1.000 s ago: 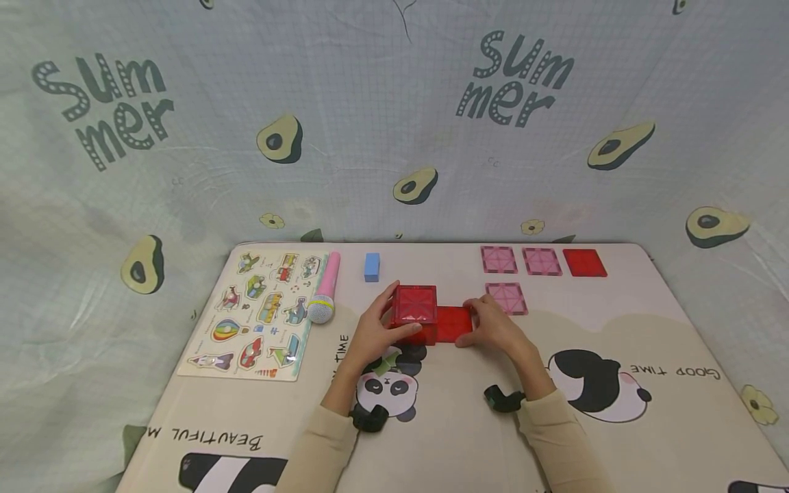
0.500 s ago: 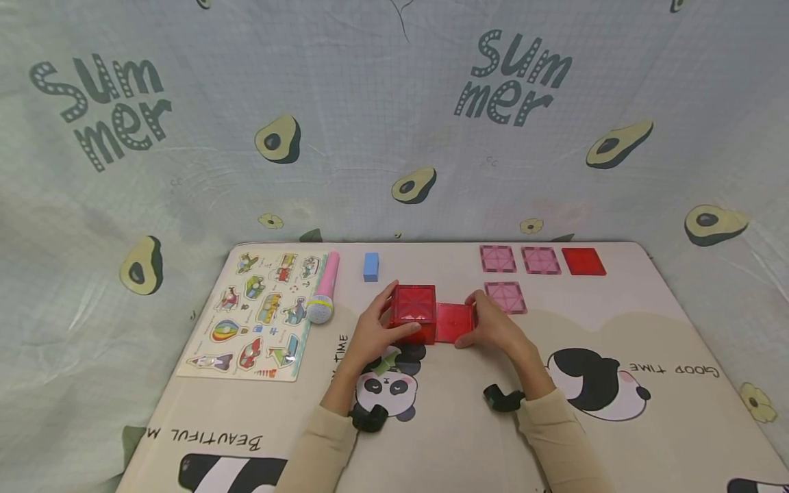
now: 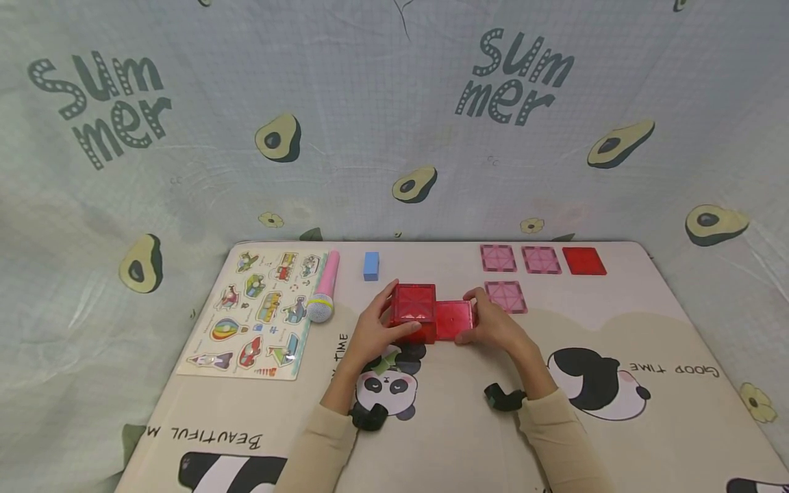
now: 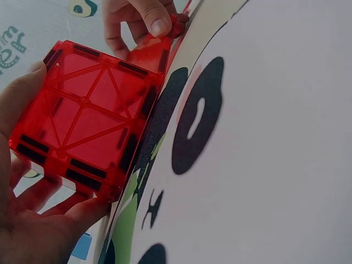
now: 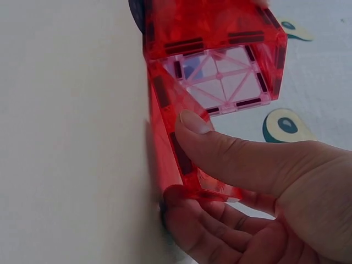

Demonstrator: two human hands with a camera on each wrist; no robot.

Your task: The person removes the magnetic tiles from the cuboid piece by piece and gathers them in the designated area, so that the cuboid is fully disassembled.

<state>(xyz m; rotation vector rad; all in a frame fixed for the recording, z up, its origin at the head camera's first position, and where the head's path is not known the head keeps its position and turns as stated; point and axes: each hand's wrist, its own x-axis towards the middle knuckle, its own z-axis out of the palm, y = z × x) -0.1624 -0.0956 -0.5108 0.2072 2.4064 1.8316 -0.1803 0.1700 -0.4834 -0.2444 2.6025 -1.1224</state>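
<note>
A box built of translucent red magnetic tiles stands mid-table. My left hand grips it from the left, thumb on the near face and fingers round the other side. Its right side is open in the right wrist view, and a pink tile forms the wall inside. One red magnetic tile extends from the box's lower right edge, tilted up off the table. My right hand pinches this tile's outer edge, thumb on top and fingers beneath.
Pink tiles and a single red tile lie flat at the back right. A blue block stands behind the box. On the left, a pink toy microphone lies beside a picture puzzle board.
The outer edge of the red tile in my right hand has risen from the table, its inner edge still at the box. My left hand keeps the box in place.
</note>
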